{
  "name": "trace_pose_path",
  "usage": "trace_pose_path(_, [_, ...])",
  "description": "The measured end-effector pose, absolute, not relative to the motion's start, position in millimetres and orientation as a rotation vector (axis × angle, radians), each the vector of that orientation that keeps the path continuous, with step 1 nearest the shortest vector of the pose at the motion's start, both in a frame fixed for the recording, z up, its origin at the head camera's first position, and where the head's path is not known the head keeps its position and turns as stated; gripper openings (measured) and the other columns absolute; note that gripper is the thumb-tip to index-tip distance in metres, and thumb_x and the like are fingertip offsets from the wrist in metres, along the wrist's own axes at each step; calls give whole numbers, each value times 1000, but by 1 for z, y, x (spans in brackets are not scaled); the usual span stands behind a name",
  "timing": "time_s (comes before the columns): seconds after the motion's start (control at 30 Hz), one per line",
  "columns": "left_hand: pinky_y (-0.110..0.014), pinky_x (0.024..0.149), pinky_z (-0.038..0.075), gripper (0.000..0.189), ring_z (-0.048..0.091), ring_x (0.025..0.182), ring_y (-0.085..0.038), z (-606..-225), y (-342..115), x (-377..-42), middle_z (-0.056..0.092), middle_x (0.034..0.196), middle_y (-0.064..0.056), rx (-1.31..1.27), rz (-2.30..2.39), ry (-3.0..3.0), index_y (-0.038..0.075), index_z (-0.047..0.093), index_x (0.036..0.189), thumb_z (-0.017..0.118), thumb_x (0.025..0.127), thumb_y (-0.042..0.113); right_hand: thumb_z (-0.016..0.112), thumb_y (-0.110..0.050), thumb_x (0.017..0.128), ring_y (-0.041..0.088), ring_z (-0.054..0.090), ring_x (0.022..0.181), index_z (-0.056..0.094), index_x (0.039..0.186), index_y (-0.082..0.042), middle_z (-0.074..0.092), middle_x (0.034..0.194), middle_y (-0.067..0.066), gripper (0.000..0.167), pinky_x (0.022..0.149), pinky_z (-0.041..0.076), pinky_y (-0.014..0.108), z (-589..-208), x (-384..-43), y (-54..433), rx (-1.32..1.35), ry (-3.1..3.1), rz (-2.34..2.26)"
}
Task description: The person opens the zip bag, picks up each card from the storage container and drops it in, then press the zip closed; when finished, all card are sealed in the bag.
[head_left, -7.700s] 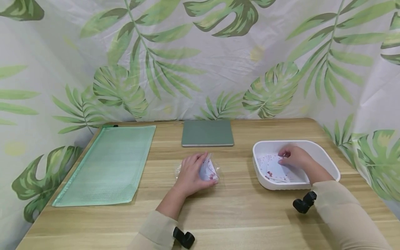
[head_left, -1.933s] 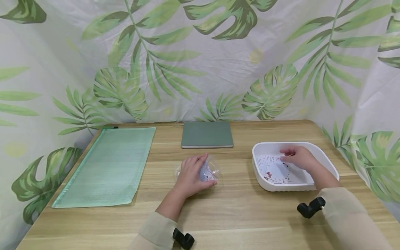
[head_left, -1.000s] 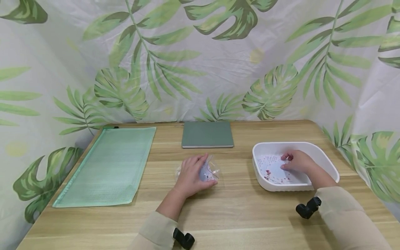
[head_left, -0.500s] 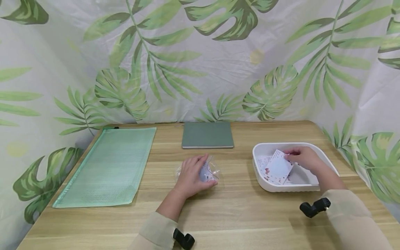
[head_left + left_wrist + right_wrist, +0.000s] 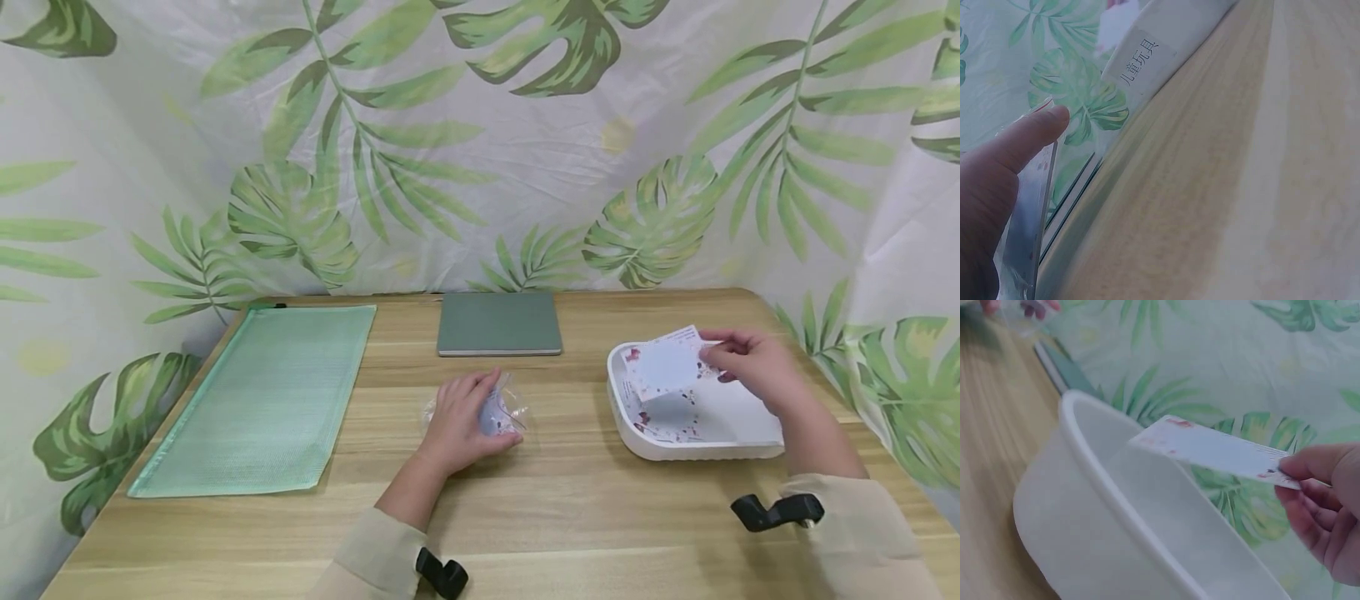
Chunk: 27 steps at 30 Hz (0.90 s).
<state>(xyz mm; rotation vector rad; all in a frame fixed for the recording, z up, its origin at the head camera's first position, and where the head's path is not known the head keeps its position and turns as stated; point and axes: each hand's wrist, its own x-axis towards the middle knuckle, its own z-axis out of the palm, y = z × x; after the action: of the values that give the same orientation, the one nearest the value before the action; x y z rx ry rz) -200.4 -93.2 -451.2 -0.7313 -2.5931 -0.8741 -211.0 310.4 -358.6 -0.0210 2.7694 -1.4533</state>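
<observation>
My right hand (image 5: 750,362) pinches a small printed card (image 5: 667,364) by one corner, thumb on top and fingers beneath. White with a pale blue centre and reddish marks, the card is held over the white plastic basin (image 5: 720,451). More printed cards (image 5: 663,423) lie inside at the basin's left end. In the right wrist view the card (image 5: 1210,450) is tilted above the basin's rim. At the middle of the table, my left hand (image 5: 461,421) grips a clear plastic bag (image 5: 498,412) with similar cards in it. Its palm hides the bag's left part.
A green notebook (image 5: 498,323) lies behind the left hand. To the left, a mint mesh zip pouch (image 5: 262,400) lies flat on the wooden table (image 5: 540,517). A leaf-print cloth (image 5: 420,150) hangs behind the table. The basin bears a label (image 5: 1140,61) with Chinese characters.
My right hand has pinched a card from those in the basin and raised it above the rim, moving slightly right. My left hand has stayed on the plastic bag.
</observation>
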Motion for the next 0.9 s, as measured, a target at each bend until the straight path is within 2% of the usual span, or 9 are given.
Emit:
trace_pose_path(0.1, [-51, 102, 34, 93, 51, 118, -35, -451, -93, -200, 59, 126, -14, -730, -882, -2587, 3, 50, 141, 84, 65, 45, 64, -18, 94, -1, 62, 71, 60, 132, -2, 63, 78, -24, 42, 67, 55, 18, -354, -205, 300, -4, 2768, -1658])
trace_pose_path(0.2, [-51, 103, 34, 93, 51, 118, -35, -451, -93, -200, 58, 126, -15, -727, -885, -2588, 4, 50, 142, 84, 65, 45, 67, -17, 92, 0, 64, 69, 69, 120, -22, 65, 77, -24, 29, 67, 55, 17, -354, -200, 284, 22, 2723, -1822])
trace_pose_path(0.23, [-51, 103, 33, 93, 51, 119, -35, -451, -93, -200, 58, 127, -15, -726, -887, -2590, 4, 49, 142, 84, 65, 45, 68, -17, 91, 0, 64, 68, 70, 116, -25, 66, 76, -23, 25, 67, 55, 17, -355, -198, 276, 37, 2714, -1856])
trace_pose_path(0.3, [-51, 103, 34, 93, 51, 119, -35, -452, -93, -200, 58, 127, -14, -726, -885, -2592, 4, 49, 142, 84, 65, 45, 69, -18, 91, -1, 64, 66, 71, 115, -22, 65, 74, -24, 25, 67, 55, 17, -357, -196, 261, 75, 2705, -1887])
trace_pose_path(0.47, [-51, 103, 33, 93, 50, 119, -34, -452, -93, -200, 58, 127, -14, -729, -881, -2598, 5, 49, 142, 83, 66, 46, 69, -13, 89, -1, 63, 63, 61, 125, 7, 63, 70, -23, 42, 64, 55, 18, -369, -191, 216, 149, 2688, -1923])
trace_pose_path(0.7, [-50, 104, 33, 94, 50, 119, -34, -452, -93, -200, 58, 127, -14, -726, -874, -2604, 4, 49, 142, 84, 66, 46, 69, -6, 87, 0, 59, 64, 66, 119, 6, 62, 74, -11, 34, 63, 55, 18, -393, -186, 167, 198, 2600, -2013])
trace_pose_path(0.9, [-51, 104, 33, 95, 49, 120, -35, -452, -94, -200, 57, 127, -15, -712, -874, -2616, 4, 48, 143, 83, 66, 47, 70, -5, 86, 1, 58, 65, 69, 114, 5, 63, 75, -8, 30, 63, 55, 19, -401, -184, 156, 202, 2597, -1998])
